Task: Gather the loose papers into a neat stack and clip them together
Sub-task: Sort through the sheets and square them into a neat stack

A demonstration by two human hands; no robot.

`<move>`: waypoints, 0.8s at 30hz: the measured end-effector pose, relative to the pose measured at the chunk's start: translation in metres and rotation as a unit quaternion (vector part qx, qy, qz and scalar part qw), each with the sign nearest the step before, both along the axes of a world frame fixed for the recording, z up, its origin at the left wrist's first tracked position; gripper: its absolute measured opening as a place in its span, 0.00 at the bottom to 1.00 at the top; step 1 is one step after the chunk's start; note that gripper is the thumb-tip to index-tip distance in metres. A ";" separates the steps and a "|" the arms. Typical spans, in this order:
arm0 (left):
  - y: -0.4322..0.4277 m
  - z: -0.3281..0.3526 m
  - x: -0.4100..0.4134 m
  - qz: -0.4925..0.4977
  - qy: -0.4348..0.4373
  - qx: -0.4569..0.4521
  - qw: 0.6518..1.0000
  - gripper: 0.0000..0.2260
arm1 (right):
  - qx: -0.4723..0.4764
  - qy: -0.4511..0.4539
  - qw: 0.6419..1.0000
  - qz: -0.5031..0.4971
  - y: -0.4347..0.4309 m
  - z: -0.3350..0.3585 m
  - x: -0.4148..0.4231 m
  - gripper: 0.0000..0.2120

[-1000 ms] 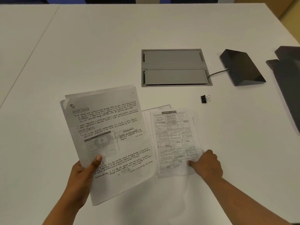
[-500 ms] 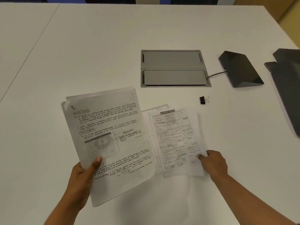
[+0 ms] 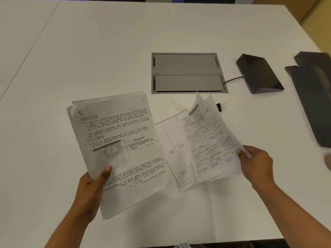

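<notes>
White papers (image 3: 123, 149), seemingly black-inked; black binder clip (image 3: 218, 106).

Left hand (image 3: 89, 190) holds handwritten sheets (image 3: 118, 149); right hand (image 3: 256, 163) lifts printed pages (image 3: 209, 140).

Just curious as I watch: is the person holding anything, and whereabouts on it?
Yes. The left hand grips the handwritten pages at their lower left edge. The right hand pinches the printed sheets at their right edge, lifting that side.
</notes>
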State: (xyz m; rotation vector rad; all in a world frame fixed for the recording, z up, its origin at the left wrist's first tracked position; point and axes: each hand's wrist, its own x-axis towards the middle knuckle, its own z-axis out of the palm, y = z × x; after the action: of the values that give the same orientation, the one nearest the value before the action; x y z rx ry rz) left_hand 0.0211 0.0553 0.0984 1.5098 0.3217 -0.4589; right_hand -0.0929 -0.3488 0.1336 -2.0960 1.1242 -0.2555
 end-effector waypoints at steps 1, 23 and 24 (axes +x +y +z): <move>-0.002 0.001 0.000 0.002 0.006 0.004 1.000 0.21 | 0.011 -0.009 1.000 -0.006 -0.001 0.001 -0.001 0.11; -0.009 0.001 -0.007 -0.003 0.017 0.021 1.000 0.10 | 0.096 -0.073 0.983 -0.137 -0.031 0.035 -0.035 0.12; -0.011 0.001 -0.007 -0.005 0.019 0.020 1.000 0.09 | 0.121 -0.104 0.977 -0.138 -0.031 0.040 -0.038 0.13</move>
State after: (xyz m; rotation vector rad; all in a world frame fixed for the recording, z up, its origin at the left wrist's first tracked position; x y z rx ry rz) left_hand 0.0145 0.0445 0.0993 1.5432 0.3555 -0.4921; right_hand -0.1311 -0.3798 0.1740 -1.6582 1.2497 -0.4375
